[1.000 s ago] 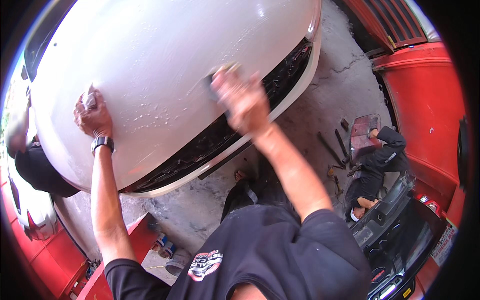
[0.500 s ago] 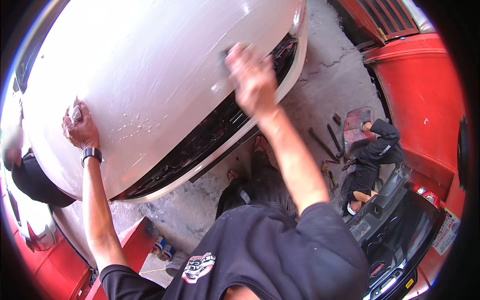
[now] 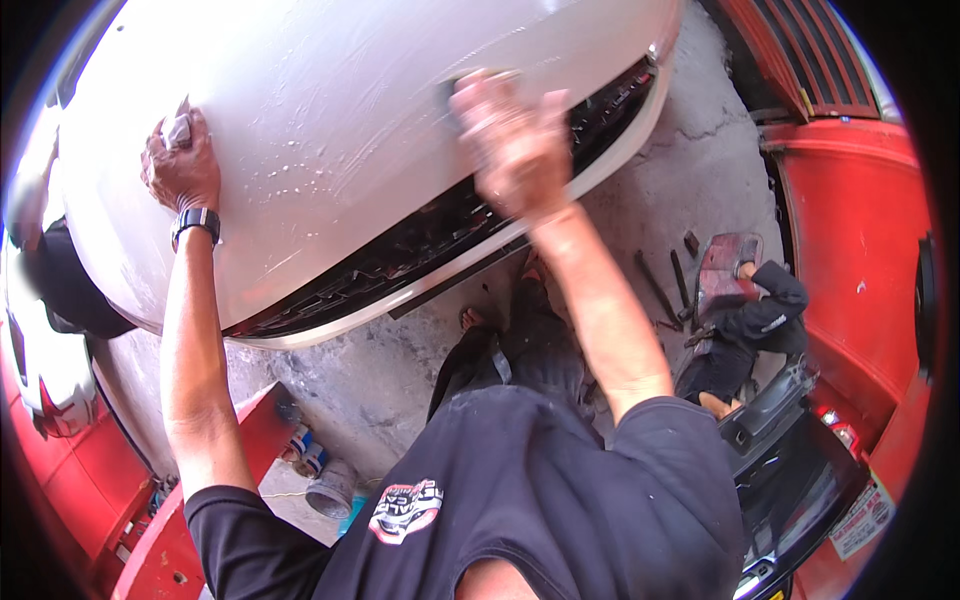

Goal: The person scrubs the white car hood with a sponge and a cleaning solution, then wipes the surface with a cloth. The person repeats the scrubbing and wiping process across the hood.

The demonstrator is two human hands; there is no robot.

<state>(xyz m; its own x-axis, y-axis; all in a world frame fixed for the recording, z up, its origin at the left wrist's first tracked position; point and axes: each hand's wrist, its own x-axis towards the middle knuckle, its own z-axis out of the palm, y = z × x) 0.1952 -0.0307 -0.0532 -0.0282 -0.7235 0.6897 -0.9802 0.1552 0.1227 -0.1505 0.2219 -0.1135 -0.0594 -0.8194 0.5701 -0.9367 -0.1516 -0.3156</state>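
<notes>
Wet streaks and droplets cover the white car hood (image 3: pixel 300 110) in front of me. My left hand (image 3: pixel 180 165), with a dark-banded watch at the wrist, rests on the hood's left part. Its fingers are closed around a small pale grey crumpled piece (image 3: pixel 178 131), whose kind I cannot make out. Toward the hood's front edge, my right hand (image 3: pixel 515 150) is smeared by motion. Beneath its fingertips a dark pad (image 3: pixel 447 97) shows in part, pressed against the wet surface. The thumb points out to the right.
A dark grille opening (image 3: pixel 400 250) runs below the hood's edge. At right, a person in dark clothes (image 3: pixel 755 315) crouches by a reddish panel (image 3: pixel 727 262), near bar-shaped tools (image 3: pixel 655 287), a detached black car part (image 3: pixel 790 470) and a red wall (image 3: pixel 850 220). Another person (image 3: pixel 75 275) stands left. A bucket (image 3: pixel 333 488) sits below.
The view has shifted, so the hood and grille sit higher and further right. My right hand stays on the hood, blurred in both frames; my left hand keeps its hold on the pale piece.
</notes>
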